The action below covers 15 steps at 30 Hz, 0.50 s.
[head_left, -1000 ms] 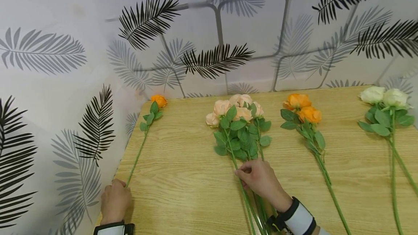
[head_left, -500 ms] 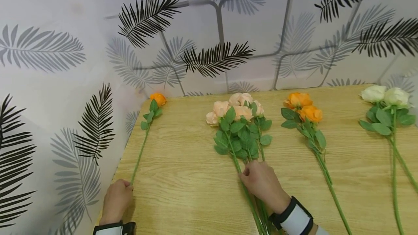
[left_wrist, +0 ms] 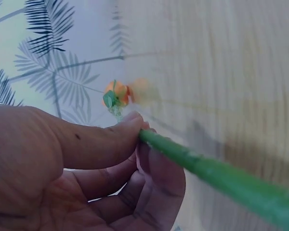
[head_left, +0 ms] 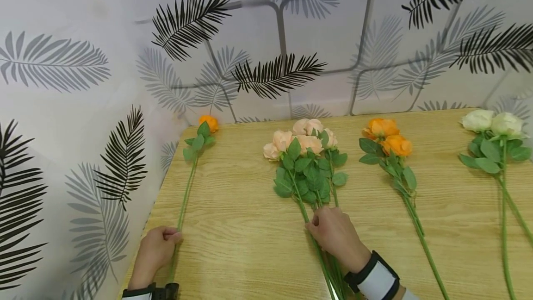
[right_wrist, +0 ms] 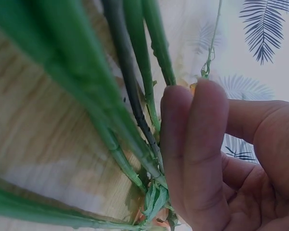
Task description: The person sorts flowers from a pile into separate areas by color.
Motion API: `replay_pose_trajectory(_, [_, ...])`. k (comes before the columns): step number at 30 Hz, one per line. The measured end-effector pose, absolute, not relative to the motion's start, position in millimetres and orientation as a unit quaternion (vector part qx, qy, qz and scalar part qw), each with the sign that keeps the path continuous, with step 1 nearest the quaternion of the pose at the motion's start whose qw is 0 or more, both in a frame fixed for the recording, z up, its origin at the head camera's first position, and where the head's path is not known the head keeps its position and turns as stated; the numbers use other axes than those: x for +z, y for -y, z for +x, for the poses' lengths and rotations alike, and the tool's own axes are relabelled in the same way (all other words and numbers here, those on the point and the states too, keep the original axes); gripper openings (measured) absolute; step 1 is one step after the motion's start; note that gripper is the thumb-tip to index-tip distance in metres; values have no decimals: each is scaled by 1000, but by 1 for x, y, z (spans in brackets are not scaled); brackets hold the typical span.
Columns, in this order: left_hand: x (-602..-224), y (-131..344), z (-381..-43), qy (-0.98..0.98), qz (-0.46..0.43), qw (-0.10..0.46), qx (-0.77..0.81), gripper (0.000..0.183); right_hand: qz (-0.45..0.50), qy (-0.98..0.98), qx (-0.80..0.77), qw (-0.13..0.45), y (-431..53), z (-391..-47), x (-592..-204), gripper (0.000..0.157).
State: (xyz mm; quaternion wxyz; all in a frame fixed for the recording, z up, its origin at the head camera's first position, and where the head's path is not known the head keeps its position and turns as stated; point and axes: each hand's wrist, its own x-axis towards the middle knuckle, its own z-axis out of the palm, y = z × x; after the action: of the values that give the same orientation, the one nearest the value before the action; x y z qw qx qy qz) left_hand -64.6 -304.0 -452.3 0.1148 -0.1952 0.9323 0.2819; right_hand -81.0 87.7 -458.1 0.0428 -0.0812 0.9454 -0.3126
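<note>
At the left of the head view, my left hand [head_left: 153, 251] pinches the green stem of a single orange rose [head_left: 208, 123]. Its thumb and index finger meet on that stem [left_wrist: 216, 180] in the left wrist view, with the orange bloom [left_wrist: 116, 91] beyond. Several peach roses [head_left: 308, 144] lie bunched in the middle of the table. My right hand [head_left: 333, 231] is over their gathered stems [head_left: 320, 265], below the leaves. In the right wrist view, its curled fingers [right_wrist: 202, 159] hold one stem [right_wrist: 156, 38], while other stems run alongside. Part of the grip is hidden.
Two orange roses [head_left: 395, 145] lie right of the peach bunch, their stems slanting toward the front. Two white roses [head_left: 505, 125] with crossed stems lie at the far right. A leaf-patterned wall covering [head_left: 258, 27] borders the wooden table [head_left: 233, 175] behind and at left.
My left hand has shifted right, carrying the orange rose's stem with it. My right hand has brought the leftmost peach rose stem closer to the others.
</note>
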Motion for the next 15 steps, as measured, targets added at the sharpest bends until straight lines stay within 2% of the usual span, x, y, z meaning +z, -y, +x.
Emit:
replay_pose_trajectory(9, [-440,293,-64,-919,-185,130,323,39,-76,-940,-327,54,-88,-82,-457,27])
replay_pose_trajectory(15, [-432,283,-62,-909,-165,133,358,42,-71,-939,-333,55,-89,-82,-453,23])
